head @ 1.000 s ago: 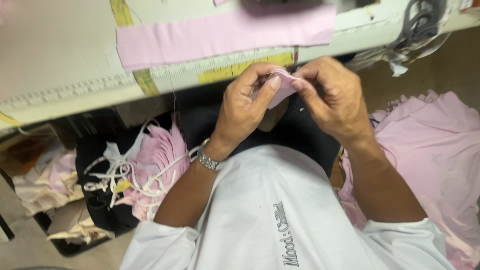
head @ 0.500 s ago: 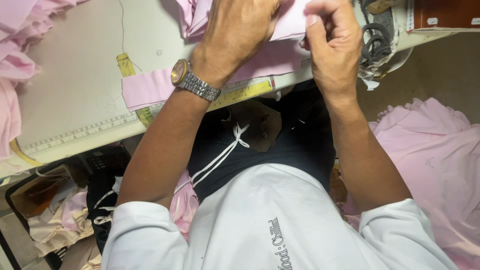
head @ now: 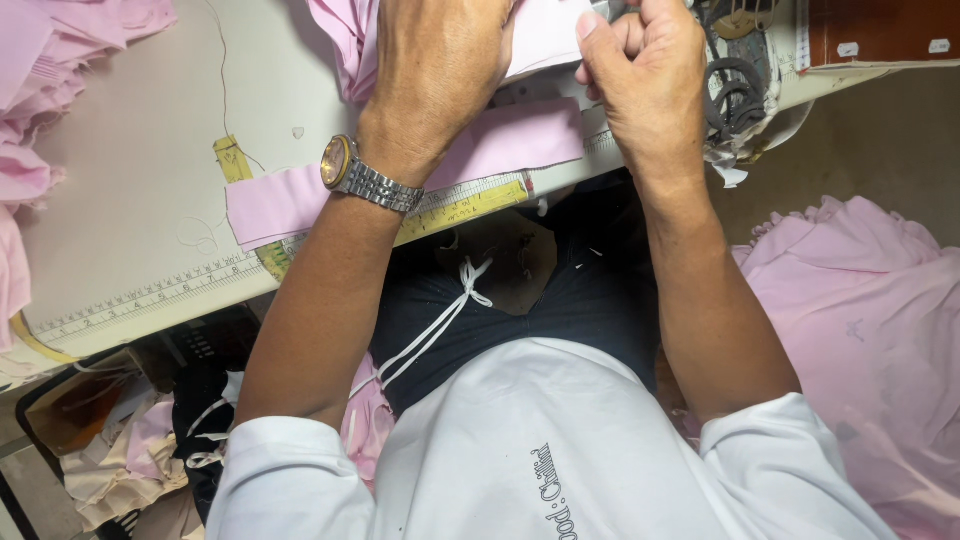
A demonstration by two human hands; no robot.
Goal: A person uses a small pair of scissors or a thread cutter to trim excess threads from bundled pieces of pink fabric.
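Pressing down on the small pink fabric piece at the far edge of the white worktable, my left hand lies flat and closed over it; my right hand pinches its near edge between thumb and curled fingers. I judge the cloth light, limp and prone to creeping, so it is best held at the edges, close to the fold. A longer pink strip lies beneath my left wrist, beside the wristwatch.
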